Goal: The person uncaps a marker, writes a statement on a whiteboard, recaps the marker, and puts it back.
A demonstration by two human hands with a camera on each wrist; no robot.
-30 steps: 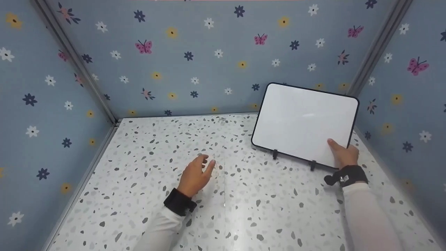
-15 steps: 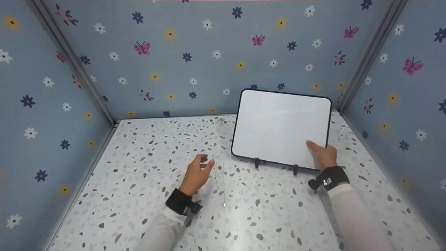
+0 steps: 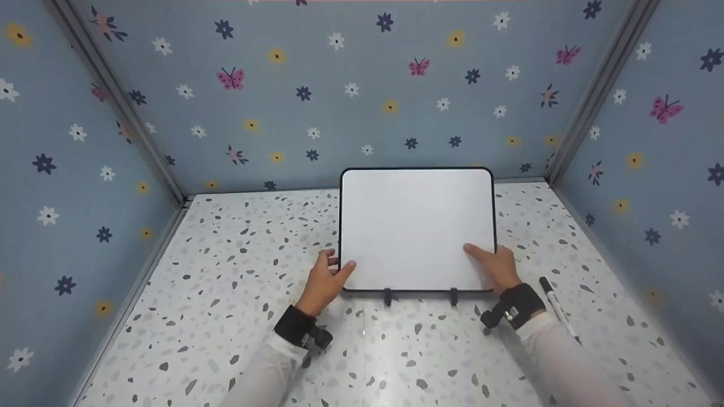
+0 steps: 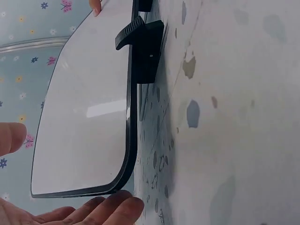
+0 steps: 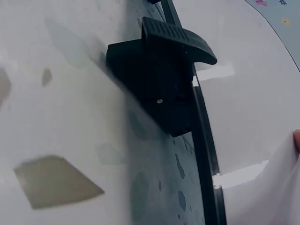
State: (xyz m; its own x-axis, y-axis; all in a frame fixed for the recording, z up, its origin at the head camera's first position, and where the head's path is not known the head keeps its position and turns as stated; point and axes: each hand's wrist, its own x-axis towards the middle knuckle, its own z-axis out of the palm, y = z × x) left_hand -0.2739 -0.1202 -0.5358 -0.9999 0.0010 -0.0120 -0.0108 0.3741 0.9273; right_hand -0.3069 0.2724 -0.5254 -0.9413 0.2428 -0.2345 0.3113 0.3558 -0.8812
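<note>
A white dry-erase board with a thin black rim leans back at the middle of the speckled table. Two black feet jut out from its lower edge; one hooked foot shows large in the left wrist view. My right hand grips the board's right edge, thumb on the white face and fingers hidden behind. At the left edge is my left hand, its thumb overlapping the corner in the head view. In the left wrist view its fingers lie extended right at the rim, the thumb held apart from the face.
A marker with a black cap lies on the table beside my right forearm, partly covered by the sleeve. Blue panels with flowers and butterflies wall the back and both sides.
My right hand has brought the board leftward and nearer, and its tilt has levelled out. It now meets my left hand, which has barely moved. The marker has come into view at right.
</note>
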